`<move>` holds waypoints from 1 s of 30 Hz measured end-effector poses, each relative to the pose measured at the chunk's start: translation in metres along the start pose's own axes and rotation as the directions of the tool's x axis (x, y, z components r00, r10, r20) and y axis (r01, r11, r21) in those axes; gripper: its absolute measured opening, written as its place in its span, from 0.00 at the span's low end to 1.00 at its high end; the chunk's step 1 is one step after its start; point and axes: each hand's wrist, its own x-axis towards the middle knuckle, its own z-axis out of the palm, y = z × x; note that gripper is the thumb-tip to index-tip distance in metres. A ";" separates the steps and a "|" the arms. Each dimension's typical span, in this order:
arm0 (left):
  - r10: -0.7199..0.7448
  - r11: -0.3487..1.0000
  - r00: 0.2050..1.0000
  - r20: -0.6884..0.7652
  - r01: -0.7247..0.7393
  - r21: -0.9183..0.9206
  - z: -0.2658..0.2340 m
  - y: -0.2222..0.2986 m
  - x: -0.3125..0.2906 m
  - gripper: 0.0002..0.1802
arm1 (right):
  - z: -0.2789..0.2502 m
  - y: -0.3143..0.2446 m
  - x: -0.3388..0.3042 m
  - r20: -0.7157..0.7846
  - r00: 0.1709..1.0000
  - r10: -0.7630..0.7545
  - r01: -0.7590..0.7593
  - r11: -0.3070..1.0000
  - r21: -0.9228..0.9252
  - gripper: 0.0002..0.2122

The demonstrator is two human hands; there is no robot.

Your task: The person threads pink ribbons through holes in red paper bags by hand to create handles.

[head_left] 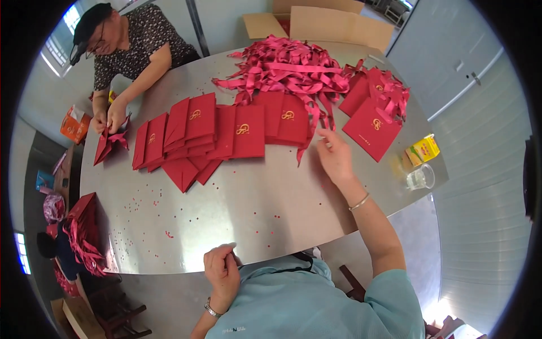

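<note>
My right hand (336,158) hovers over the table with fingers apart and slightly bent, nothing seen in it. Just beyond its fingertips hang the loose ends of a big heap of red satin ribbons (288,70). To its right lies a red paper bag (372,131) with a gold emblem. My left hand (222,270) rests at the table's near edge, fingers curled in and thumb out, with no object visible in it. Left of the ribbons, flat red paper bags (189,127) with gold emblems overlap in stacks.
Across the metal table (293,192), a co-worker's hands (114,116) handle a red bag with ribbon (107,144). A yellow carton (422,150) and a clear cup (420,178) stand at the right edge. Red dots of scrap are scattered nearby. Beyond is an open cardboard box (339,27).
</note>
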 end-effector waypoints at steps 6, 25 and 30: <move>0.024 1.000 1.000 -0.005 -0.024 0.014 -0.001 -0.003 -0.001 0.14 | 0.051 -0.060 0.050 0.211 0.938 0.276 -0.174 0.898 -0.404 0.16; -0.188 0.926 0.979 0.084 0.205 -0.316 -0.017 -0.011 -0.006 0.10 | -0.027 -0.109 0.066 -0.007 0.981 -0.194 0.194 0.981 0.028 0.08; 0.134 0.971 0.987 -0.084 -0.148 -0.187 -0.037 0.011 0.012 0.12 | -0.012 -0.128 -0.021 0.670 0.414 -0.616 0.633 0.724 0.275 0.05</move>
